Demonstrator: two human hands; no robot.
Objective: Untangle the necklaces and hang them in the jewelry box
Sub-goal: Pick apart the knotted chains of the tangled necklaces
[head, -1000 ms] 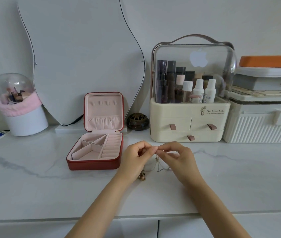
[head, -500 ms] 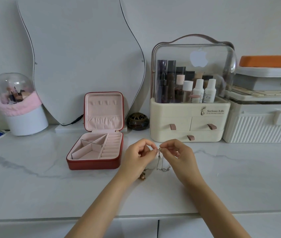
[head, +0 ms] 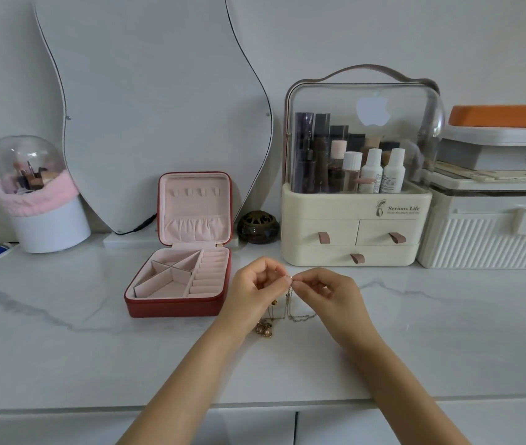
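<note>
While both hands meet at centre frame, the left hand (head: 257, 289) & right hand (head: 326, 292) pinch the tangled necklaces (head: 289, 308) — chains trailing onto the worktop (head: 62, 348), just right of the open jewelry box (head: 178, 281).

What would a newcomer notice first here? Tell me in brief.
Two hands, left hand and right hand, meet at centre over the marble counter, pinching thin tangled necklaces that trail onto it. Left of them sits the open red jewelry box, its pink lid upright.
</note>
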